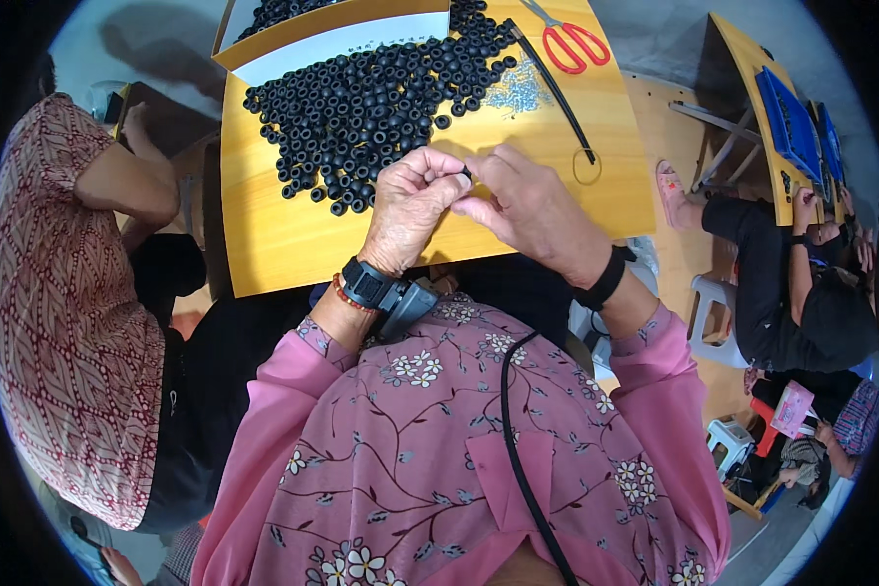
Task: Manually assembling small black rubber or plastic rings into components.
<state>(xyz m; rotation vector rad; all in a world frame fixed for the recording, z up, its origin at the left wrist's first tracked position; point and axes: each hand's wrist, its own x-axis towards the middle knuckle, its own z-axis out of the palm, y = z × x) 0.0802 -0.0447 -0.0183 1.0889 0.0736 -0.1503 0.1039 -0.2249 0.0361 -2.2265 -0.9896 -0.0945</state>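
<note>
Small black piece [466, 174] pinched at fingertips

Mostly hidden, it is clamped in the left hand [412, 200] over the yellow tabletop [288, 246]; the right hand [537, 207] meets it, grip unclear. Beyond lie heaped black rings [361, 122], rounded and matte.

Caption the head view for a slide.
Left hand and right hand meet at a small black piece near black rings on a yellow table.
</note>
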